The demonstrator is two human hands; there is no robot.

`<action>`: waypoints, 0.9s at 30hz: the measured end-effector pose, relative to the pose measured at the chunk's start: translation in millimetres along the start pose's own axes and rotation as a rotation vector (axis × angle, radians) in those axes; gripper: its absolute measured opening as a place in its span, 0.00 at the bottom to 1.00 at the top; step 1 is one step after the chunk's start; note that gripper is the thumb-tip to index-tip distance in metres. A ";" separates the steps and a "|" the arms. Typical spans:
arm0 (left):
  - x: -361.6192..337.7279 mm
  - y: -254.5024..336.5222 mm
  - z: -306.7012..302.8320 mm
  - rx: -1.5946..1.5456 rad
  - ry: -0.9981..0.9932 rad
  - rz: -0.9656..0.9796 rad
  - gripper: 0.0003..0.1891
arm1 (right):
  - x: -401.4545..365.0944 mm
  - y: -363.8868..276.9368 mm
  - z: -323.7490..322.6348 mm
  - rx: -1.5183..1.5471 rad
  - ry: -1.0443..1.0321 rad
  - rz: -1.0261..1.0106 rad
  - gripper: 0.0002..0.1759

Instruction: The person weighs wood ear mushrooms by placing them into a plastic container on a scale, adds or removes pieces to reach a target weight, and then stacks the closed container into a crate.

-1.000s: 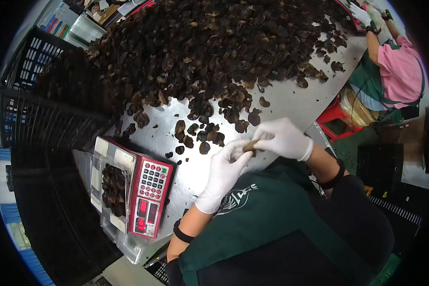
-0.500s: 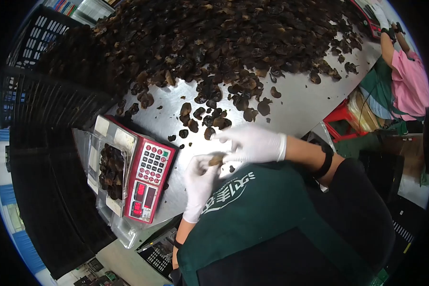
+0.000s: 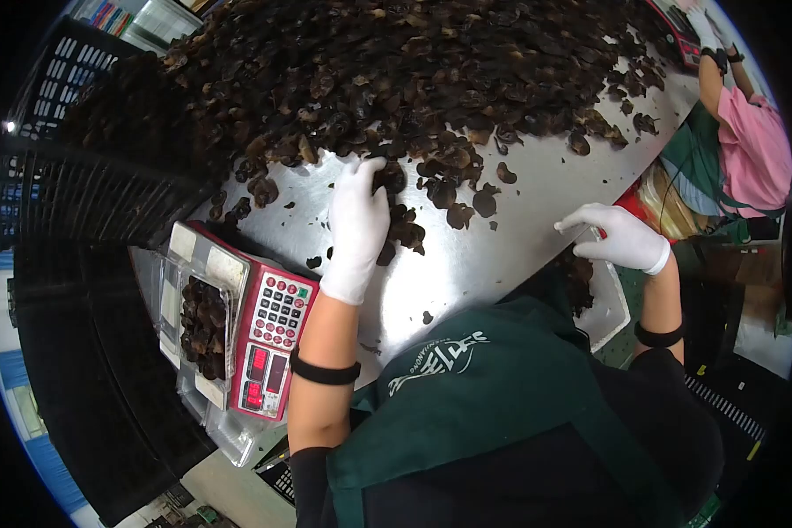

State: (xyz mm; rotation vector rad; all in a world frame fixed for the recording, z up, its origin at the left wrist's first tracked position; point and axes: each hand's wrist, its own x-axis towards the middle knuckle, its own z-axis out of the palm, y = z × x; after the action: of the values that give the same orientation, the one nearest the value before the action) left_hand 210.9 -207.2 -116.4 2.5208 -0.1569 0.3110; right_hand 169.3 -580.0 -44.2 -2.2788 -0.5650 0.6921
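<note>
Left grip (image 3: 358,236) at the dark pieces (image 3: 408,232), right grip (image 3: 623,239) by a white tub (image 3: 614,306)

The left grip, in a white glove, reaches out over the shiny tabletop (image 3: 537,198); its fingers bend beside one dark piece, and I cannot tell if they pinch it; more loose dark pieces lie just to the right of that grip; a big heap (image 3: 370,79) of them sits just past its fingertips and spreads wide to both sides; the right grip, in a white glove too, is well apart from the left one, near the tabletop's edge; its thumb and fingers are spread, with a gap between them; the white tub is just below it, with dark pieces inside.

To the left of the left grip, and closer to the body, is a red scale (image 3: 277,339); a clear box (image 3: 235,308) with dark pieces in it rests on top; black baskets (image 3: 101,189) are farther left; far past the right grip, a person in a pink top (image 3: 752,145) is near another red scale (image 3: 689,53).
</note>
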 end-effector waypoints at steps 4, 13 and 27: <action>19.1 4.0 23.6 0.386 -0.079 0.287 0.19 | 22.9 -0.4 18.3 0.111 0.177 -0.025 0.15; -8.2 -19.0 -24.6 -0.689 0.090 -0.423 0.04 | 98.3 -32.6 50.2 0.150 0.335 -0.234 0.10; -107.0 11.2 -120.8 -1.030 0.168 -0.499 0.10 | 131.3 -91.9 90.5 -0.007 0.257 -0.477 0.07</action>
State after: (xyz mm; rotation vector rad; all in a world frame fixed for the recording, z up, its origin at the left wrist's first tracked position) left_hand 83.0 -142.9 -41.1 1.4358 0.3077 0.1648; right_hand 195.9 -400.9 -77.4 -2.0789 -0.9374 0.1612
